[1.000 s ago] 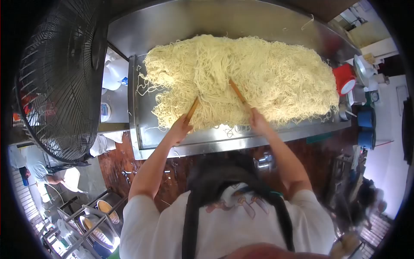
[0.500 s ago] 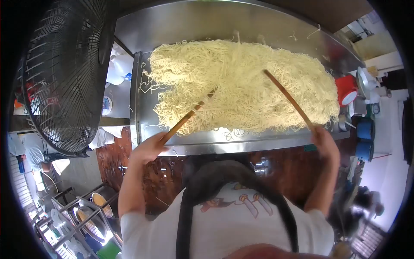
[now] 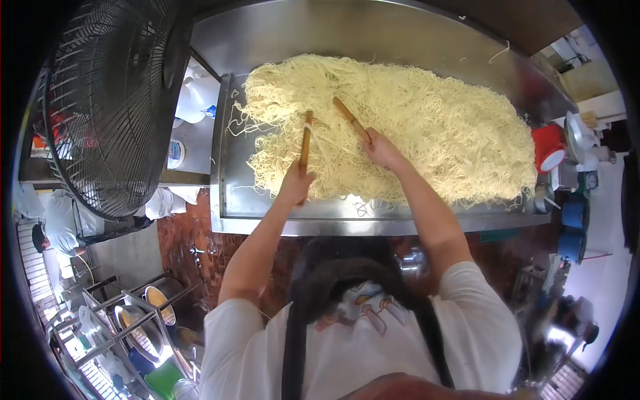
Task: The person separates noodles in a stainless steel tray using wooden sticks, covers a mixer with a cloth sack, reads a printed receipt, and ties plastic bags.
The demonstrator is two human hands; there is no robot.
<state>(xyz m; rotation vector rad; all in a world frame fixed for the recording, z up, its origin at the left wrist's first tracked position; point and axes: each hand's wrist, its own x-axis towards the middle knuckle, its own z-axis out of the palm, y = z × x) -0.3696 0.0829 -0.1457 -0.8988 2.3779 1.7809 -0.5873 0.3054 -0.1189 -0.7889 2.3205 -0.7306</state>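
Note:
A long heap of pale yellow noodles lies in a steel tray. My left hand is closed round a wooden stick, which points away from me over the left part of the heap. Another wooden stick slants up to the left from my right hand, which grips its near end above the noodles. The far ends of both sticks are close to each other, apart, at the noodles. Whether they reach beneath the strands is hard to see.
A large black fan stands at the left. Beyond the tray's right end is a red container, with blue bins nearby. A metal rack holds round pots at the lower left. Another person is at the far left.
From wide apart half a second ago, my hands have come together over the left part of the heap. My right hand has moved left and forward, my left hand forward and right, each with its stick.

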